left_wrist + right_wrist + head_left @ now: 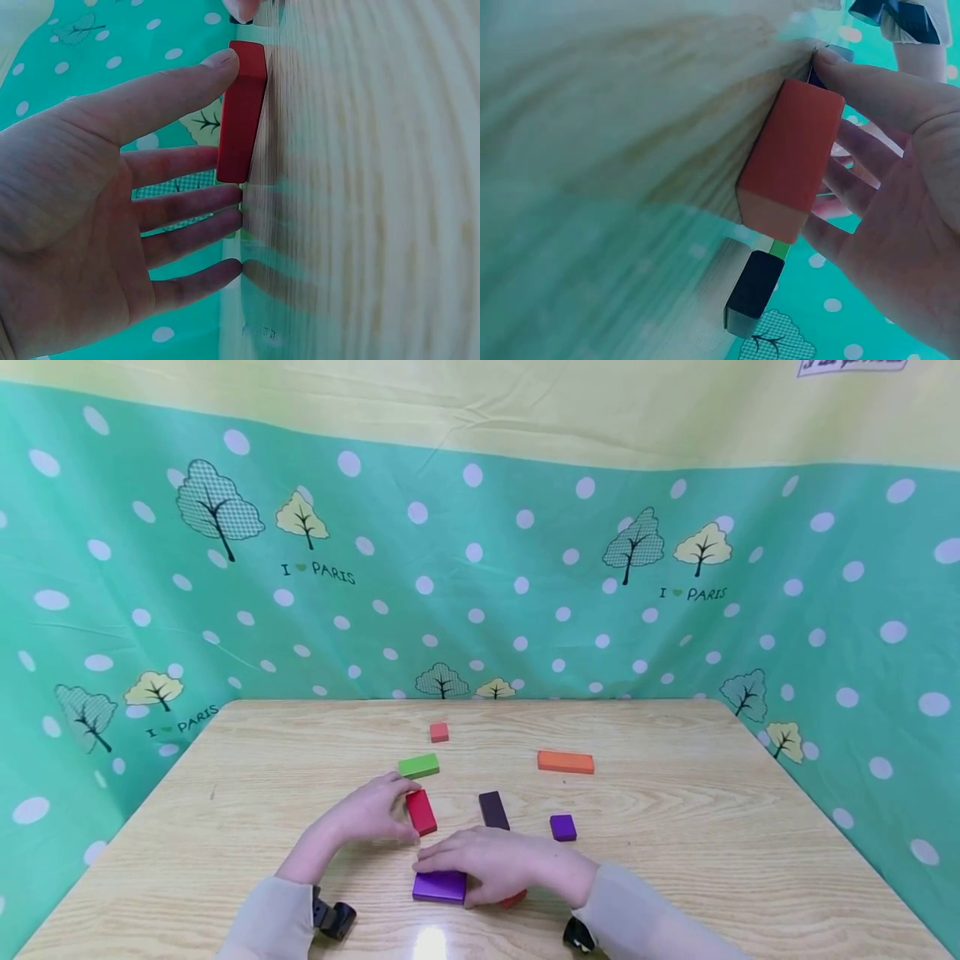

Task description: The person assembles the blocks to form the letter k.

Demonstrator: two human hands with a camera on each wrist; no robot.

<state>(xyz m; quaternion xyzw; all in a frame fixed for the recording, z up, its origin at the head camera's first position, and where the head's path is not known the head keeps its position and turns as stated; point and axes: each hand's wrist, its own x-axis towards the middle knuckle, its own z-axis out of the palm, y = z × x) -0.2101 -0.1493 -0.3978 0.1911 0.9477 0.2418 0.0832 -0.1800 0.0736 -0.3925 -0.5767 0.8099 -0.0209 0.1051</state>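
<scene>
My left hand (pixel 375 810) holds a red rectangular block (pixel 422 812) lying on the wooden table, with the thumb at its near end and a fingertip at its far end. In the left wrist view the thumb presses the red block (pixel 243 112) and the other fingers spread beyond it. My right hand (pixel 498 860) grips a purple block (pixel 439 887) closer to the table's front, fingers along its far side and thumb by its right end. Mostly hidden under that hand is an orange-red block (pixel 513 899), seen larger in the right wrist view (pixel 791 150).
Just beyond the right hand lies a black block (pixel 493 810), with a small purple block (pixel 563 827) to its right. Farther back are a green block (pixel 418 766), a small red cube (pixel 439 732) and an orange block (pixel 566 762). A patterned curtain (pixel 480 568) hangs behind the table (pixel 675 860).
</scene>
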